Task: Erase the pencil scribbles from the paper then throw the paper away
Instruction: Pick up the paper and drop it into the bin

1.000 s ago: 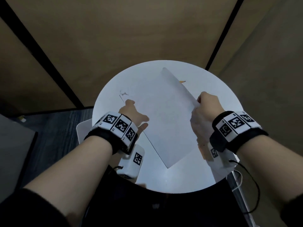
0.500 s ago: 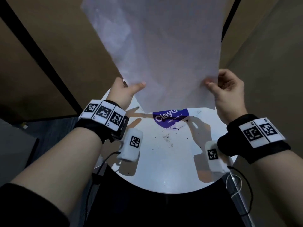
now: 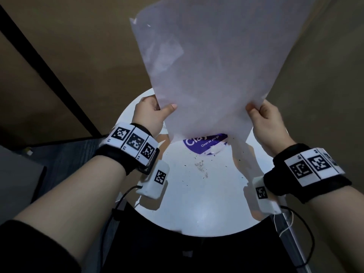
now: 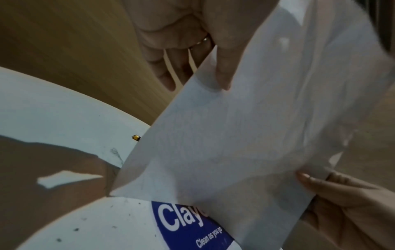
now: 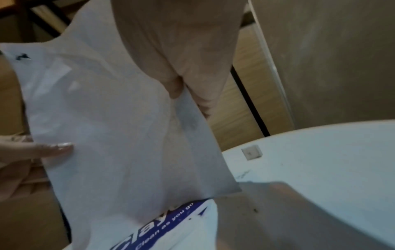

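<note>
Nearest the person, the round white counter [image 3: 197,209] carries dark eraser crumbs [image 3: 201,166], scattered mostly below the raised sheet. That spread suggests the paper is held up and tilted so the crumbs slide off before it goes to the bin.

Just past the crumbs lies a purple-and-white packet [image 3: 204,143] printed "Clay…" and "Clean as you go". The paper's lower edge covers its far part, so the full name cannot be read.

Above it the paper [image 3: 212,75] stands nearly upright, clear of the counter, its bottom edge just over the packet. The left hand [image 3: 149,115] has its grip closed on the lower left edge, thumb on the near face and fingers behind. The right hand [image 3: 269,123] pinches the lower right edge the same way. Holding both bottom corners keeps the limp sheet spread and steady.

The near face looks blank, with faint creases; whether any pencil remains there is too faint to tell. The right wrist view shows a small dark mark [image 5: 22,56] near a far corner.

Beyond, a small yellow object [image 4: 136,137] and a pale square tab [image 5: 251,151] sit on the counter; neither can be identified. The paper's top runs out of view, and no bin is seen.
</note>
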`<state>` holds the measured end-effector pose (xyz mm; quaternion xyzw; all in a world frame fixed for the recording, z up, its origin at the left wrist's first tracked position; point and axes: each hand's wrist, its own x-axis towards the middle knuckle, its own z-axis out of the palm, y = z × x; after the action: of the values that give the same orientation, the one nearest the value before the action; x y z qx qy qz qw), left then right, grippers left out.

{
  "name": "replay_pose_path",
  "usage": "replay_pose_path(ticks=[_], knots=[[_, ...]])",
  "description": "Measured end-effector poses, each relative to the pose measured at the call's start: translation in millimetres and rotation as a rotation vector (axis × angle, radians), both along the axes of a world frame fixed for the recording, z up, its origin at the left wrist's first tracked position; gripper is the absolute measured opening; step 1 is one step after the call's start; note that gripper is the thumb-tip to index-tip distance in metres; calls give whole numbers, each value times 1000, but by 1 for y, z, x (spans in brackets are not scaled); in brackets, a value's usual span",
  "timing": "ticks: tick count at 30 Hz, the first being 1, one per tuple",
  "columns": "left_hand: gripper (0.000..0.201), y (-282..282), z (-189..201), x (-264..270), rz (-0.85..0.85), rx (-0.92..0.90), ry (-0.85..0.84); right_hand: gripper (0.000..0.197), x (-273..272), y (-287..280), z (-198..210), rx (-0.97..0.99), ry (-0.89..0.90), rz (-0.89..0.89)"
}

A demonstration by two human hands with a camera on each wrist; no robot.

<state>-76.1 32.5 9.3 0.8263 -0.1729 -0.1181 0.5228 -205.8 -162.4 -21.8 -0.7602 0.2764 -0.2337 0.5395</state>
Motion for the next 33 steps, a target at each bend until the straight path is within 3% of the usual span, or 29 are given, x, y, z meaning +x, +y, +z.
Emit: replay_pose_path(ticks=[5,8,13,18,20,22,26,30,33], knots=[[43,-12,4,18,37,5,-30,24,7,-10,-5,68,28,23],[29,-23,7,42,154,6,-19,19,10,-19,-3,119,-9,-43],[30,-48,5,75,339,4,80,20,17,-30,-3,133,50,-55],[35,-65,-16,77,179,79,213,19,8,-40,-6,-21,226,-47],[37,-69,-20,66,97,404,68,22,-8,-38,-8,-107,384,31],[44,-76,-21,56,61,585,-27,31,-29,-31,-10,-183,574,132],[46,-85,-36,54,-85,756,-154,54,-64,-16,-21,-233,799,329],[45,-85,-38,49,-164,616,-110,65,-73,-15,-29,-221,821,318],[35,-88,-40,43,-149,652,-4,70,-65,-13,-30,-220,808,317]])
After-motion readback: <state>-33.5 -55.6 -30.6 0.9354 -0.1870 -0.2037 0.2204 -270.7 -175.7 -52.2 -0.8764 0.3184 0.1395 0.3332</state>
